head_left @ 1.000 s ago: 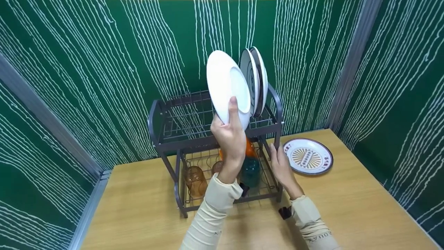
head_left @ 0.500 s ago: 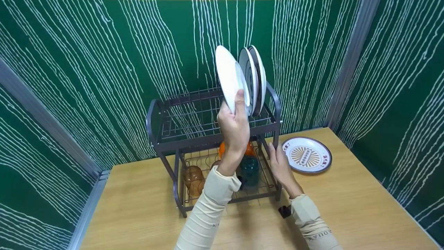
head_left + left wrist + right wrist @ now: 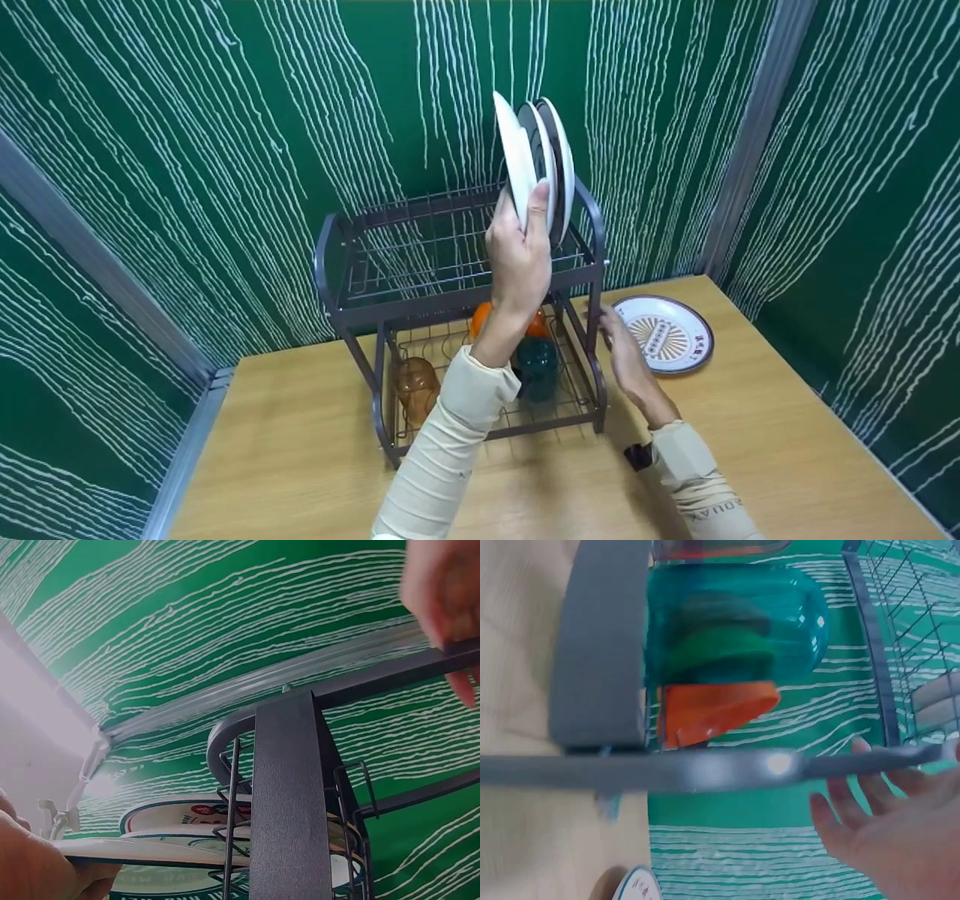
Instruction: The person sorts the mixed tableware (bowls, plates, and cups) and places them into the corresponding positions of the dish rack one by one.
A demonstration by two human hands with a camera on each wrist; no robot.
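My left hand [image 3: 520, 255] grips a white plate [image 3: 516, 150] by its lower edge, thumb against the underside. The plate stands nearly upright over the right part of the upper tier of a dark metal dish rack [image 3: 405, 309]. Right beside it, two plates [image 3: 564, 172] stand on edge in the rack. In the left wrist view, the held plate [image 3: 150, 849] lies close along the others. My right hand [image 3: 630, 364] is at the rack's right side post, fingers loosely extended and holding nothing; in the right wrist view the fingers [image 3: 847, 802] show beside the post.
A patterned plate [image 3: 675, 360] lies flat on the wooden table [image 3: 300, 450], right of the rack. On the lower tier are an amber glass [image 3: 417, 382], a teal glass [image 3: 538, 367] and an orange item [image 3: 480, 319]. Green walls with white streaks [image 3: 337, 112] enclose the table.
My left hand has moved the white plate rightward toward the two racked plates and turned it more edge-on. The right hand has come slightly away from the rack post, to the right.
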